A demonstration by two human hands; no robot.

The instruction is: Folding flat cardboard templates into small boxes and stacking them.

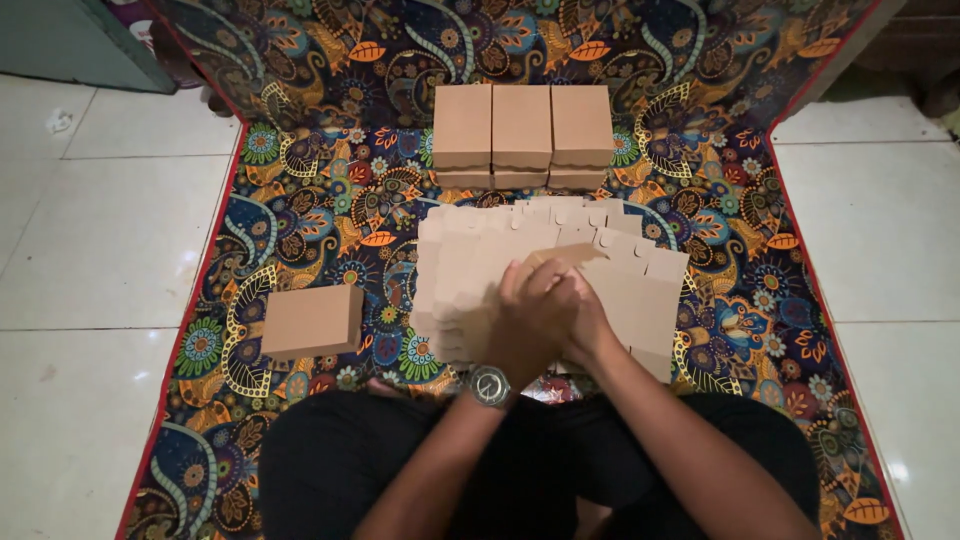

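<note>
Folded brown box [312,320] sits alone at left on the patterned mat [300,190]. Centre: fanned pile of flat cardboard cutouts [465,265]. Left hand [525,322], watch [490,385] on wrist, and right hand [582,318] pressed together, clamped on one cardboard piece [565,256] above the pile. Behind: row of finished boxes [522,128]. White floor tiles [880,230] right.
</note>
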